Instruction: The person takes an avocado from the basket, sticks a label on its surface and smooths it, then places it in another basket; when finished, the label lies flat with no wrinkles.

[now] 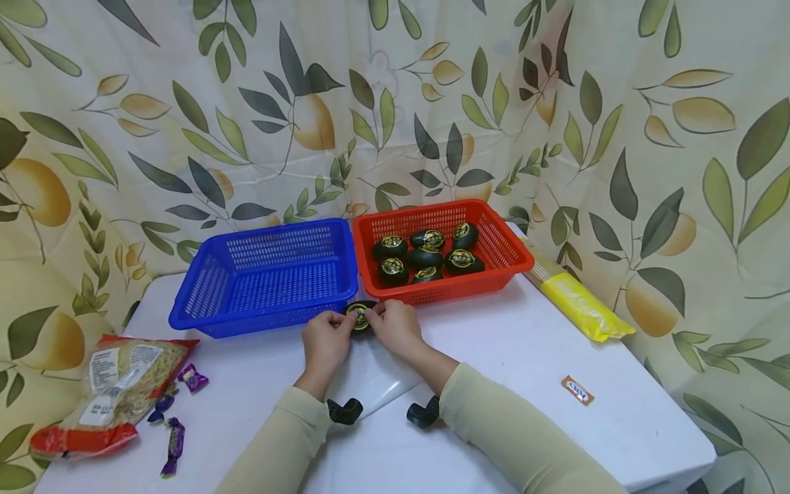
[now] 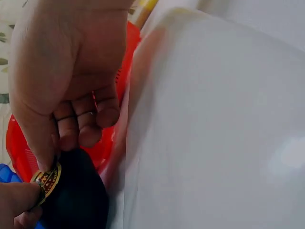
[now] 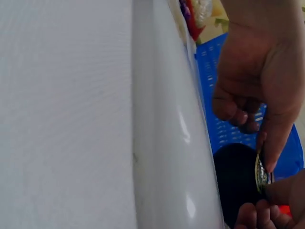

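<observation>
A dark green avocado [image 1: 355,329] is at the front of the baskets, with a round black-and-gold sticker [image 1: 356,315] on its upper side. My left hand [image 1: 326,342] pinches the sticker's left edge between thumb and forefinger. From the other side, my right hand [image 1: 398,329] pinches its right edge. The left wrist view shows the right hand's other fingers [image 2: 88,129] curled beside the avocado [image 2: 78,195]. In the right wrist view the sticker [image 3: 261,174] appears nearly edge-on between both hands, against the avocado [image 3: 236,176].
A blue basket [image 1: 265,317] stands behind left, bare inside. Several stickered avocados [image 1: 426,257] lie in the red basket [image 1: 441,293] beside it. At left are a snack bag [image 1: 117,384] and purple-wrapped sweets [image 1: 175,446]; at right, a yellow packet [image 1: 574,302] and a small brown-wrapped sweet [image 1: 577,390].
</observation>
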A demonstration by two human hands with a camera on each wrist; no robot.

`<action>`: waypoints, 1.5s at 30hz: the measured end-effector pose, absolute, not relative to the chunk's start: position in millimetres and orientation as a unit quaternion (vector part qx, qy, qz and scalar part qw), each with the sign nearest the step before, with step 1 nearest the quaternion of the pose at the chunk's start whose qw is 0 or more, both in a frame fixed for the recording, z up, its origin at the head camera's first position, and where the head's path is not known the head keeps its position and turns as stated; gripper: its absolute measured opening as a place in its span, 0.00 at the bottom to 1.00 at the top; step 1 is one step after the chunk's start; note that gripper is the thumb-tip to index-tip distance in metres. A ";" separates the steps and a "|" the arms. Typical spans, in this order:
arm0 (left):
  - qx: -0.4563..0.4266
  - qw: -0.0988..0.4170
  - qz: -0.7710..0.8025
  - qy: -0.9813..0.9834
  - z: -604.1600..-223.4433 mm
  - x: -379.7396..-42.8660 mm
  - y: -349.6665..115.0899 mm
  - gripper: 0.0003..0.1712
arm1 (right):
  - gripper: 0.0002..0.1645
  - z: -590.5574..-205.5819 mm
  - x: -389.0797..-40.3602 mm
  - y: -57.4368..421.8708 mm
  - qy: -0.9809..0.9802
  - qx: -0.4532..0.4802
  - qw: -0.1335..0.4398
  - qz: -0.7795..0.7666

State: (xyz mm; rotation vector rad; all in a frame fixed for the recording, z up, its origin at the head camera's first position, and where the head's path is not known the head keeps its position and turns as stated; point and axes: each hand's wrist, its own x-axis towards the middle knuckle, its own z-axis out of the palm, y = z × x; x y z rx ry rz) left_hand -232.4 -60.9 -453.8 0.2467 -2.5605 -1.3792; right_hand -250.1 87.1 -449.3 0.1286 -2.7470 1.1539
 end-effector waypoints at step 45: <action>-0.057 0.117 -0.441 -0.888 -454.2 -222.8 -76.3 0.09 | 0.21 -448.9 -233.7 105.4 -0.916 0.286 0.145 0.242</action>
